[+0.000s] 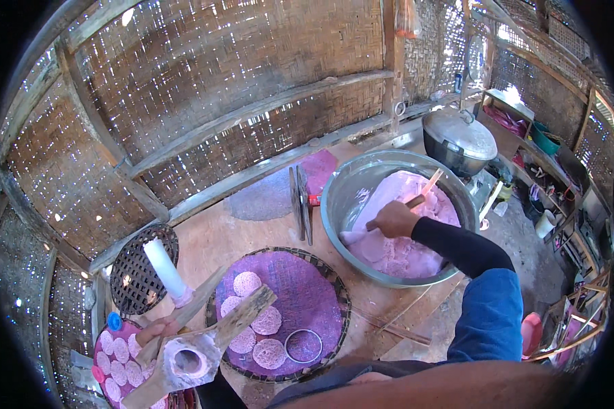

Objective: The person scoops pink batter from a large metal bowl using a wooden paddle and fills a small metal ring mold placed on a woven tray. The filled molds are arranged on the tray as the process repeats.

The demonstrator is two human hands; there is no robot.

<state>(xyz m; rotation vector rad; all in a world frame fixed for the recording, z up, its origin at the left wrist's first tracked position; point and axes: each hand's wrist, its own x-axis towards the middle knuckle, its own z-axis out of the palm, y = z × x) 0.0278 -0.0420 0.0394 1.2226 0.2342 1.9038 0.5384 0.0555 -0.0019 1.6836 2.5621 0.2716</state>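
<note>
My right hand (396, 220) grips a wooden-handled tool (414, 202) in pink dough (416, 252) inside a large metal basin (334, 232); a pale wooden stick (430, 184) also stands in it. At lower left, my left hand (155, 330) is closed on a wooden press (249, 310) with a round, metal-lined hole. A white cylinder (158, 267) with pink paste at its base is beside it. Pink noodle discs (269, 353) and a metal ring (303, 346) lie on a purple-covered woven tray (314, 293); more discs (116, 373) lie on another tray at far left.
A dark woven basket (129, 262) leans at left near a blue lid (114, 320). Two metal bars (300, 204) lie left of the basin. A lidded pot (457, 136) stands behind it. Cluttered shelves (539, 150) line the right wall. A red plastic item (531, 334) is at lower right.
</note>
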